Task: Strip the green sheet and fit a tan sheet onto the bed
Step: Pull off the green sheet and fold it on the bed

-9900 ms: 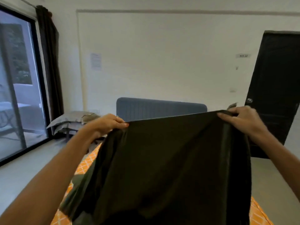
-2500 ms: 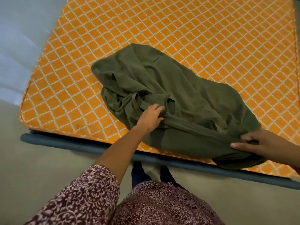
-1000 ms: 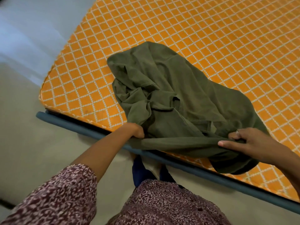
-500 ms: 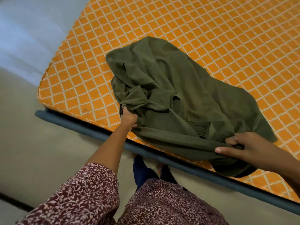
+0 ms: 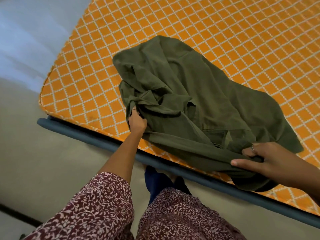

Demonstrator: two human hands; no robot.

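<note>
The green sheet lies bunched in a loose heap on the bare orange mattress with its white diamond pattern, near the foot edge. My left hand grips a fold at the heap's left side, fingers tucked into the cloth. My right hand pinches the sheet's near edge at the right, thumb on top, where the cloth hangs over the mattress edge. A taut band of fabric runs between both hands. No tan sheet is in view.
The blue-grey bed frame rail runs along the mattress's near edge. Grey floor lies to the left and in front. My patterned maroon clothing and feet fill the bottom of the view.
My left hand has shifted up along the heap's left side and taken a new fold. My right hand keeps its pinch on the near edge.
</note>
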